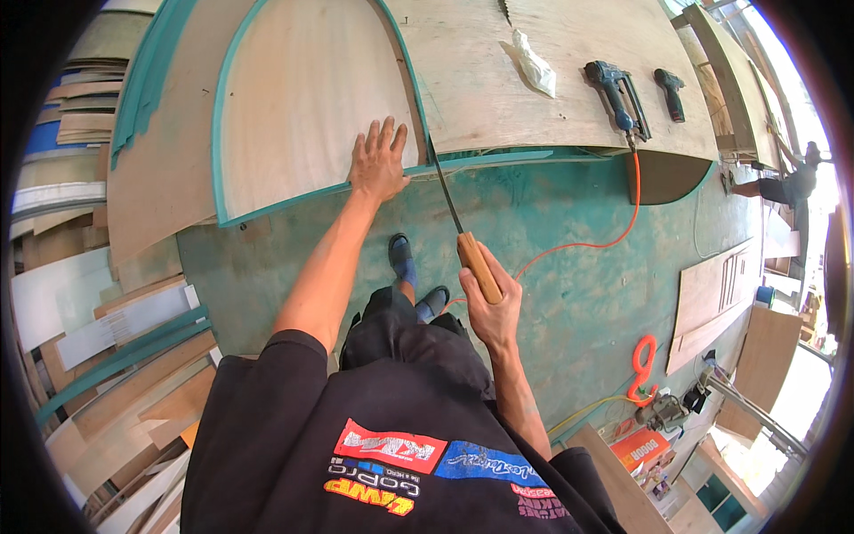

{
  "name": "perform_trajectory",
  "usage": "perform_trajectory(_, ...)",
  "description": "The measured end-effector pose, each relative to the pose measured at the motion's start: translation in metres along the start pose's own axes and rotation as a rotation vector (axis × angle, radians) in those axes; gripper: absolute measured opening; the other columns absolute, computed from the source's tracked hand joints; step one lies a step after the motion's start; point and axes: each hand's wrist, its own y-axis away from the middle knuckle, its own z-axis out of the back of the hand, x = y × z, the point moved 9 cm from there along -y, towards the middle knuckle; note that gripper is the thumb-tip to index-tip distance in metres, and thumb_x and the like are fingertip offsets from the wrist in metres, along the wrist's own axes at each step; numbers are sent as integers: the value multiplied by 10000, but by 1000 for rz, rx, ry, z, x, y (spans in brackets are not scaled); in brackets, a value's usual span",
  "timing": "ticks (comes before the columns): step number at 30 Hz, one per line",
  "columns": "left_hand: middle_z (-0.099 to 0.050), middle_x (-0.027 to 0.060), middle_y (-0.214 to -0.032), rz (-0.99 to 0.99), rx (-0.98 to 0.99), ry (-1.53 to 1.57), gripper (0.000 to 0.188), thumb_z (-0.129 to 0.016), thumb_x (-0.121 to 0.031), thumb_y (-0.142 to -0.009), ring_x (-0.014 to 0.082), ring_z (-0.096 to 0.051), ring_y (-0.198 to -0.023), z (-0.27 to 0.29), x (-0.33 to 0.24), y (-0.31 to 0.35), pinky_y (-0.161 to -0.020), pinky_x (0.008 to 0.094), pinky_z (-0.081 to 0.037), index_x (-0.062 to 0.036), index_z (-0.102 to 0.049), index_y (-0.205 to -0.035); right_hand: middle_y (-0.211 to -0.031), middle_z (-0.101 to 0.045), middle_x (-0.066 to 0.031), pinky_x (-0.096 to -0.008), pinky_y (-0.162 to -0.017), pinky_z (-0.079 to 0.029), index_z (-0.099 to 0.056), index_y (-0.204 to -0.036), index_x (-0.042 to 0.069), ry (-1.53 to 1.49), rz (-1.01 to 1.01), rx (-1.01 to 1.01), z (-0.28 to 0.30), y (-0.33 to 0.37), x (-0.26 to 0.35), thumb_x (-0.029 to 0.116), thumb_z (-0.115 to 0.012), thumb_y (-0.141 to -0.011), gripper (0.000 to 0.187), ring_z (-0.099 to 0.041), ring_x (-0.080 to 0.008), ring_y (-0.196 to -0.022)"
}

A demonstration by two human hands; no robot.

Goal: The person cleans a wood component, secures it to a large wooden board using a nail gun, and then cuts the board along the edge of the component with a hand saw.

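Plainly, the arched wooden panel [302, 98] is showing pale, lightly grained wood framed by a teal edging. The left hand [380, 165] is lying flat on it, fingers parted, covering part of its lower right corner. Just right of that hand, a saw [474, 255] is touching the panel's edge with its long, narrow dark blade; the right hand [491, 289] is wrapping round its blocky wooden handle. Farther right, a white bag [534, 64], a nail gun [610, 89] with an orange hose [578, 245], and a drill [671, 92] are resting on a plywood sheet [480, 107].
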Motion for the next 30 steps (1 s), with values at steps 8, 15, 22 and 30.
perform_trajectory(8,-260,93,-1649,17,-23,-99,1006,-832,-446,-775,331,-268,-1514,2,-1,3,-1224,542,-289,-170,-300,-1584,-966,-751,-111,-258,-750,-541,-606,-1355,-53,11,50,-3,-3,7,-18,104,-716,-903,491,-691,-123,-812)
perform_trajectory(15,-247,89,-1658,19,16,-92,999,-812,-458,-794,330,-249,-1524,-4,0,5,-1235,537,-278,-164,-287,-1592,-897,-740,-123,-254,-711,-533,-612,-1359,-24,-55,196,-78,4,28,-33,95,-709,-893,491,-671,-97,-746)
perform_trajectory(22,-312,141,-1638,-96,-59,-84,1143,-687,-809,-686,404,-290,-1500,-5,-9,2,-1194,582,-317,-117,-400,-1550,-989,-750,-182,-269,-726,-540,-604,-1370,-10,-55,205,-110,-11,6,-52,83,-708,-872,517,-722,-134,-791)
perform_trajectory(30,-308,149,-1643,-122,-67,-44,1205,-623,-877,-671,428,-272,-1504,-6,18,-21,-1191,612,-292,-88,-397,-1554,-882,-733,-163,-262,-696,-531,-587,-1391,-1,-101,194,-118,-32,-6,-49,89,-707,-886,527,-667,-115,-689)
